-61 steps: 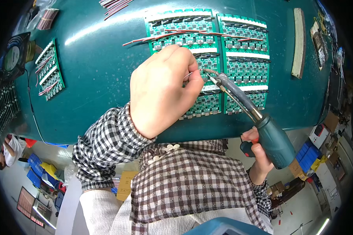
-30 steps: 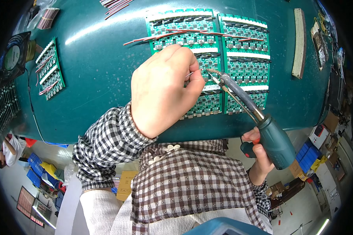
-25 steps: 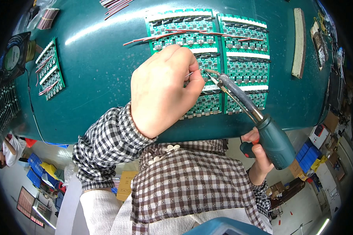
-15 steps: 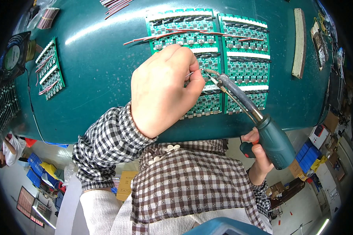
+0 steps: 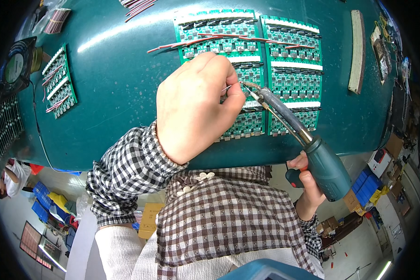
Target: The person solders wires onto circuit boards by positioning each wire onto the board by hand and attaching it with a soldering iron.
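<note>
Counting two bare hands in play: one left hand (image 5: 196, 105), one right hand (image 5: 310, 196)! One soldering gun (image 5: 330, 170) at the right, one thin wire (image 5: 226, 88) to its left. Over to the boards: two large green circuit panels (image 5: 294, 84) in the middle, one smaller circuit panel (image 5: 60, 84) out left. Six white strips (image 5: 296, 66) showing on the large pair, three apiece! Two wire batches (image 5: 58, 21) at the far side. Spot one fan (image 5: 16, 66) left, one curved pale bar (image 5: 357, 52) right, two cream toggles (image 5: 204, 176) near.

black fan (image 5: 18, 63), cardboard box (image 5: 149, 221), blue bins (image 5: 365, 183)
</note>
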Action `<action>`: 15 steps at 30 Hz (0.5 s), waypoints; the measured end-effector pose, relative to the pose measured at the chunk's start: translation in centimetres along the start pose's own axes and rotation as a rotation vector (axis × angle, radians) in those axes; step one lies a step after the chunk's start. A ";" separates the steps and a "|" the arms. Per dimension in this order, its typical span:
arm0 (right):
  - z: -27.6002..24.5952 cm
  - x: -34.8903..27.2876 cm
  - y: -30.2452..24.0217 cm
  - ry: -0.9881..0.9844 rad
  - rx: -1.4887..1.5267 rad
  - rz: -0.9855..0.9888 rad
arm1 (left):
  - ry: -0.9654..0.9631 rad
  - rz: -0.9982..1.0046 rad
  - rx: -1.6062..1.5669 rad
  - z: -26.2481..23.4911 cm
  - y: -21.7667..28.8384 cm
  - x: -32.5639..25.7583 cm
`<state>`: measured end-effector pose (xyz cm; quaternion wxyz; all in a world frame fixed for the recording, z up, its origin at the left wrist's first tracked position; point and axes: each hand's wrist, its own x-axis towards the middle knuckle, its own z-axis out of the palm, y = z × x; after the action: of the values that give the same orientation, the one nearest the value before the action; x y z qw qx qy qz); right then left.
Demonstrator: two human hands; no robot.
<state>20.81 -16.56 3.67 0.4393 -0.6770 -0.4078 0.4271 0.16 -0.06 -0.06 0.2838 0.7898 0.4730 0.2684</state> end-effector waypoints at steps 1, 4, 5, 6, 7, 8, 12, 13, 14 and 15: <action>0.0 0.0 0.0 0.002 0.006 0.004 | 0.000 0.001 0.000 0.0 0.0 0.0; 0.0 -0.1 0.0 0.001 -0.002 -0.008 | 0.014 0.014 0.006 0.0 -0.1 0.0; 0.0 -0.1 0.0 0.000 -0.002 -0.008 | 0.014 0.013 0.006 0.0 -0.1 0.0; 0.1 0.0 0.0 0.004 -0.001 -0.002 | 0.010 0.005 0.003 0.0 0.0 0.0; 0.1 0.0 0.0 0.007 0.000 0.004 | 0.007 -0.003 0.001 0.0 0.0 0.0; 0.2 0.0 -0.1 0.008 0.000 0.004 | 0.007 -0.003 0.000 0.0 0.0 0.0; -0.3 -0.1 0.4 -0.015 -0.023 -0.021 | 0.008 0.006 0.003 0.0 -0.1 0.1; -0.5 -0.2 0.6 -0.049 -0.070 -0.054 | 0.011 0.009 0.006 0.0 -0.1 0.1; -0.3 -0.3 0.5 -0.049 -0.069 -0.054 | 0.012 0.009 0.006 0.0 0.0 0.1; 0.0 -0.3 0.2 -0.001 0.005 -0.040 | 0.015 0.013 0.006 0.0 0.0 0.1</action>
<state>20.75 -16.93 3.52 0.4493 -0.6675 -0.4201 0.4196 0.19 0.03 -0.10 0.2758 0.7916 0.4709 0.2748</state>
